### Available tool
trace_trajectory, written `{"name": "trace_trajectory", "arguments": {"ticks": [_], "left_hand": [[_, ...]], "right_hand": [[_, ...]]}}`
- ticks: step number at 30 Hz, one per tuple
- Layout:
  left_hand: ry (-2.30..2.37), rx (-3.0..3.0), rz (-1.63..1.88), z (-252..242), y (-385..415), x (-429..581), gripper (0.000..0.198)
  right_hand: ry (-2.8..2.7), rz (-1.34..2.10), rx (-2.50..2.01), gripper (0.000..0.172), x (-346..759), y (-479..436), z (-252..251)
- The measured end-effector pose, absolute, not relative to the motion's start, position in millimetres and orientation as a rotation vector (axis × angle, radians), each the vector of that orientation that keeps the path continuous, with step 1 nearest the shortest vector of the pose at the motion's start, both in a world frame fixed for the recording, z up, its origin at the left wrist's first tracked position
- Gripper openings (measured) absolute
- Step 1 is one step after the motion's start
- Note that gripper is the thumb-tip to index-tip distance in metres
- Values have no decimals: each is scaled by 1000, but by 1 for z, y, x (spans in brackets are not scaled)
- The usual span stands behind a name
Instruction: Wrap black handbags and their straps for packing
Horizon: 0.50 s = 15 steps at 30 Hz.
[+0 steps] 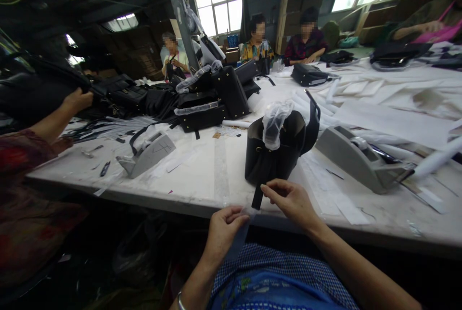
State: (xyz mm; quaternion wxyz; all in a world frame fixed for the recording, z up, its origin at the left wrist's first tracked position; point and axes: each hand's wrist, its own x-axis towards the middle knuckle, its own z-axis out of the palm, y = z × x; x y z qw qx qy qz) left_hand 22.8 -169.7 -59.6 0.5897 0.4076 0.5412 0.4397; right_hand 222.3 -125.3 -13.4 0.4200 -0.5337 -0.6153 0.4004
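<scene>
A black handbag (271, 164) stands upright near the table's front edge, its top open. Cloudy plastic wrap (273, 129) covers the handle at its mouth. From the bag's lower front a short black strap (257, 197) hangs toward me, and my right hand (291, 200) pinches it between thumb and fingers. Just left of the strap's end, my left hand (226, 229) is closed in a pinch on a piece of clear plastic film (239, 238), which hangs below the fingers. The film's upper edge lies close to the strap tip; whether they touch I cannot tell.
Grey tape dispensers (150, 155) (361, 158) flank the bag on the white table (195, 175). Black bags (202, 108) are piled behind. A cutter (105, 169) lies at left. A co-worker's arm (54, 117) reaches in from the left; other people sit across the table.
</scene>
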Motion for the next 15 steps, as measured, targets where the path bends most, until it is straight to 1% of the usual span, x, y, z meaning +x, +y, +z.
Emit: {"name": "trace_trajectory", "arguments": {"ticks": [6,12,15], "left_hand": [[1262,939,1032,-60,-171,22,44],[1219,945,1033,-56,-170,26,36],[1177,933,1041,-53,-167,32,36]], "right_hand": [[-1537,998,-1345,33,222,-125,-12],[-1537,1101,-1298,34,220,-123,-11],[-1519,1154,-1246,34,218,-121,-12]]}}
